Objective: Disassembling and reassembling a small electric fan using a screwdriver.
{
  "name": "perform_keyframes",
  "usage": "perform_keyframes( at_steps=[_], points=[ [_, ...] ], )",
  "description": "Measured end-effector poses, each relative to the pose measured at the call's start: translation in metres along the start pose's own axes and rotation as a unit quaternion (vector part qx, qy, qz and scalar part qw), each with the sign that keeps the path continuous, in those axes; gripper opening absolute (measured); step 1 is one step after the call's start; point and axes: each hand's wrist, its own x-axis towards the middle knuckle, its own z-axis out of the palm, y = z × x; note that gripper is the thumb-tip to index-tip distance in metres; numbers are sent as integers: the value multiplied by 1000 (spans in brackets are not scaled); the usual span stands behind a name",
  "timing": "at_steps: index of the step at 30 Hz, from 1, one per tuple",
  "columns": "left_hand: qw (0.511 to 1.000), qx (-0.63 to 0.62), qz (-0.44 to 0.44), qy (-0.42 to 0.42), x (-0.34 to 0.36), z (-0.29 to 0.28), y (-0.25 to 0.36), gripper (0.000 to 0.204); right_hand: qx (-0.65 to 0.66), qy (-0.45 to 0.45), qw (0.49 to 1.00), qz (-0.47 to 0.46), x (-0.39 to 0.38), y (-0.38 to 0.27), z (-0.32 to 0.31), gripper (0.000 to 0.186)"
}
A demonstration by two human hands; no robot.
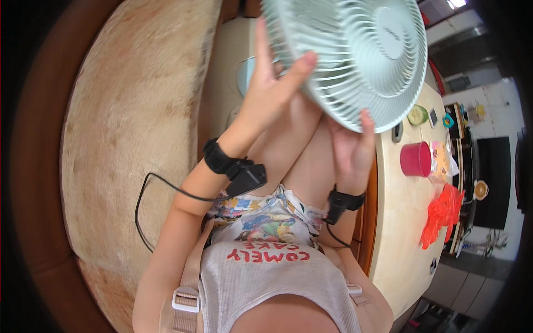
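At top centre, I see left hand and right hand grasping a fan grille, likely balancing it between them.

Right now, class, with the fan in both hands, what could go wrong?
The fan might slip, as the left hand and right hand hold it near its edge. Swung right, it could knock the pink cup on the table. The looped black cable might snag if the left hand moves.

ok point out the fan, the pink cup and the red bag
fan (366, 53): head view, on its front grille
pink cup (415, 160): head view, on its side wall
red bag (442, 213): head view, on its crumpled middle
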Motion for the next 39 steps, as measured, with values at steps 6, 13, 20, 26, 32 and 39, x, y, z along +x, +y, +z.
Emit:
perform_keyframes(
  at_steps=[6,13,20,26,32,39],
  points=[
    [996,58,7,73,2,-12,-35,66,-118,12,993,-20,-13,9,-5,56],
    [986,58,-58,147,-15,-20,-43,49,-204,89,974,41,-21,-14,-32,43],
    [974,114,-10,196,-16,1,-42,56,-141,141,978,-56,-6,-14,-47,40],
    [955,163,17,246,-19,10,-39,63,-223,170,957,-73,-3,-20,-39,41],
    [943,204,64,255,-9,21,-39,55,-280,163,938,-125,9,-32,-44,40],
    [870,420,38,256,-8,19,-28,53,-225,177,952,-107,18,-31,-54,36]
  ],
)
